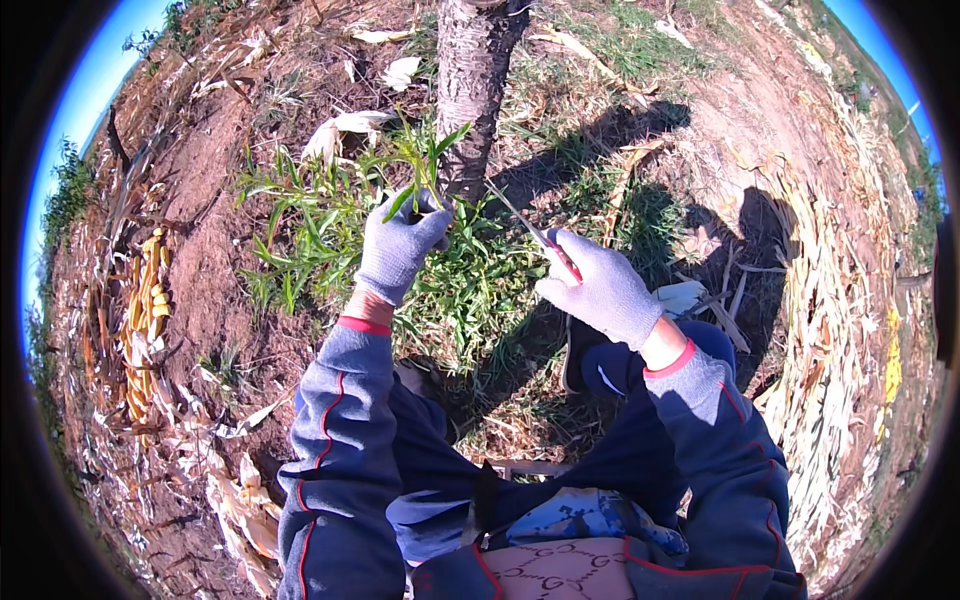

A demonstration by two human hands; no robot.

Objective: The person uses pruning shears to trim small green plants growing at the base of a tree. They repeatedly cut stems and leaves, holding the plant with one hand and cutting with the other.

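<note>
My left hand [403, 238], in a pale knitted glove, pinches a green leafy shoot [429, 161] just left of the tree trunk's base. Part of the shoot is hidden by the fingers. In my right hand [600, 281], gloved alike, is a knife [534, 229] with a red handle and a slim blade. Its tip points up and left towards the foot of the trunk [476, 97], apart from my left hand. Low leafy shoots [322, 225] spread around and below my left hand. The trunk has rough, greyish bark and stands upright before me.
Ears of yellow maize [146, 292] lie in a row at left. Dry maize stalks [814, 360] form a long band at right. Pale husks [345, 133] lie by the trunk. My bent knees and shoes flank a grassy patch [465, 330]; shadows cross the soil at right.
</note>
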